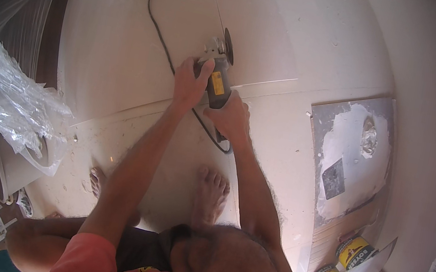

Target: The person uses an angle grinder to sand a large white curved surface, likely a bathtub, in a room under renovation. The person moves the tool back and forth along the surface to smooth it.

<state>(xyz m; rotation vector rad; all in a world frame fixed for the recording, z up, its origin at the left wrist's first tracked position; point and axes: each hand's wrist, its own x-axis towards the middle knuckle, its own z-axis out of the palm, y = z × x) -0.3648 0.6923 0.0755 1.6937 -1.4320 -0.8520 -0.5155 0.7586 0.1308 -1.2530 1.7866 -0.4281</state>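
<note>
Both of my hands are on an angle grinder (218, 86) with a dark body and a yellow label. My left hand (188, 85) wraps round the front of its body, just behind the metal gear head. My right hand (231, 119) grips the rear part of the body. The thin dark disc (228, 46) stands on edge at the far end, close to a pale flat sheet (129, 44). A straight line runs across the sheet up to the disc; whether the disc touches it I cannot tell. The black power cord (155, 26) loops from the tool's rear toward the far left.
My bare foot (211, 194) rests close behind the grinder. Clear plastic sheeting (4, 92) hangs at the left. On the right lie a grey board (322, 125) smeared with white paste and yellow-and-black cans (355, 252). A wall (427, 173) rises beyond them.
</note>
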